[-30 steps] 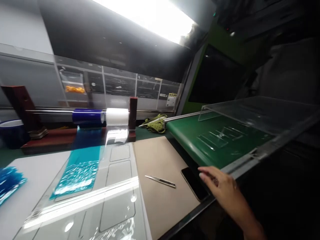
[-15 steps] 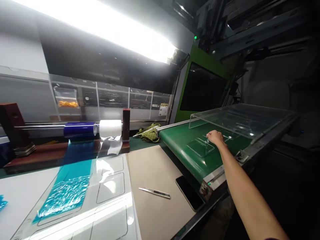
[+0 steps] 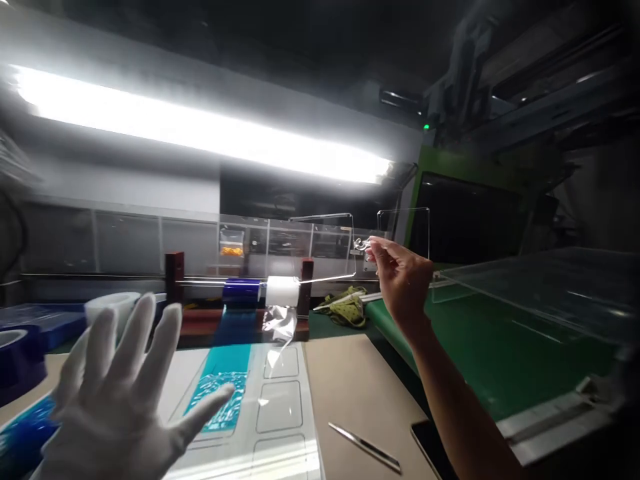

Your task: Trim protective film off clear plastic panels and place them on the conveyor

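Note:
Bare and raised in mid-air, my right hand [image 3: 403,280] pinches the small middle joint of a clear plastic moulding [image 3: 333,247]. The moulding has two thin transparent rectangular panels, one on each side of my fingers. In a white glove, my left hand [image 3: 117,393] is at the lower left with fingers spread, holding nothing. Behind it lies a strip of turquoise film [image 3: 223,393], wrinkled towards the near end, over a white sheet with rounded outlines [image 3: 280,407]. The film runs down from a blue roll [image 3: 241,293]; beside that is a white roll [image 3: 283,291] with clear film hanging from it.
A green conveyor belt [image 3: 505,367] runs along the right under a clear cover [image 3: 550,287]. A utility knife [image 3: 365,447] and a dark phone [image 3: 425,440] lie on the beige board [image 3: 345,373]. More tape rolls [image 3: 20,360] stand at the left. Overhead is a bright tube lamp [image 3: 200,130].
My right hand has lifted the clear moulding off the green belt and brought it up and left. My gloved left hand has come into view, and the view has turned left.

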Demonstrator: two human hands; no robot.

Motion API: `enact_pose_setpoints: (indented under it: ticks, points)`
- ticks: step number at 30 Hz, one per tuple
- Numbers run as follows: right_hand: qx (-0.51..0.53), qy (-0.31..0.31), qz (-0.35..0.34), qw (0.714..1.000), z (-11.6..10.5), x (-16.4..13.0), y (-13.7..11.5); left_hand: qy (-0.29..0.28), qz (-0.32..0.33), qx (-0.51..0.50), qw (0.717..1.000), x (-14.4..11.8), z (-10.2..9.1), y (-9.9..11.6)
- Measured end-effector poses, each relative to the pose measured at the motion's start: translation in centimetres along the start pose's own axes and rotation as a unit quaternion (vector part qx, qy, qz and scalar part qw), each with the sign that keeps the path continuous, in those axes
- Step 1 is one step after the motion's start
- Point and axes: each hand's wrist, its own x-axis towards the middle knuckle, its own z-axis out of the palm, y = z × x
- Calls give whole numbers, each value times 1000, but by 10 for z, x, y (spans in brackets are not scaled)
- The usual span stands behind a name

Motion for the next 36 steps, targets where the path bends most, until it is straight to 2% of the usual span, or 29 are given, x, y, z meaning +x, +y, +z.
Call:
enact_pose_setpoints:
  ticks: [2,4,9,13,17,21,24,27,31,36]
  points:
    - [46,57,-33,997,9,9,-28,53,23,55,997,28,-12,-6]
    - [82,92,-58,991,15,15,-51,74,52,99,991,51,-26,-11]
    - [121,118,-78,982,21,22,-87,68,45,144,986,88,-56,-18]
    - [120,117,-90,982,18,18,-102,59,67,159,983,107,-65,-16]
    - [103,121,-119,980,16,11,-112,75,110,158,978,122,-64,-4]
    - [89,122,-161,975,19,1,-122,31,97,179,979,127,-60,19]
    - [80,114,-187,972,25,-7,-130,34,102,167,980,127,-51,26]
    - [87,89,-198,972,30,-14,-137,36,102,157,982,125,-37,19]
    - [86,53,-211,972,35,-18,-146,85,83,143,983,121,-20,2]
    - [74,37,-220,972,36,-20,-156,105,51,148,982,113,-11,-5]
